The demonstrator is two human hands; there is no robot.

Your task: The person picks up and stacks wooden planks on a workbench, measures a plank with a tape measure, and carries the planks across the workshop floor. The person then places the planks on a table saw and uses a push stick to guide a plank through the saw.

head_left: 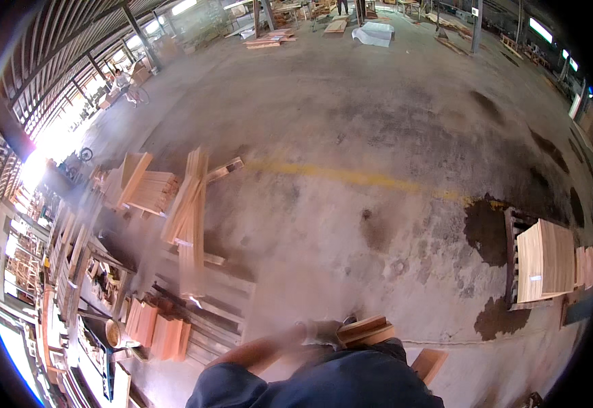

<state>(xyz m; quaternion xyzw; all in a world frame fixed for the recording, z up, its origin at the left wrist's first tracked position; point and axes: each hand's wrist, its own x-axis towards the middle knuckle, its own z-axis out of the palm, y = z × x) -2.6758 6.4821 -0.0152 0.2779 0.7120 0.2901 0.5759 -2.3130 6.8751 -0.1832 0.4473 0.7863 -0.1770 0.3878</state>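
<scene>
My left forearm reaches across the front of my dark blue clothing. At its end my left hand (320, 334), in what looks like a pale glove, is closed at the left edge of a small bundle of wooden boards (366, 332) close to my body. The fingers are blurred. My right hand does not show; my clothing hides that side. Another reddish board end (429, 364) sticks out to the right of my body, and what supports it is hidden.
Long planks (191, 224) lie crossed at the left, beside stacked boards (152, 192) and a slatted pallet (218, 306). Shorter reddish blocks (160, 333) stand nearer. At right, a board stack (545, 262) rests on a dark pallet. A yellow line (337, 175) crosses the stained concrete floor.
</scene>
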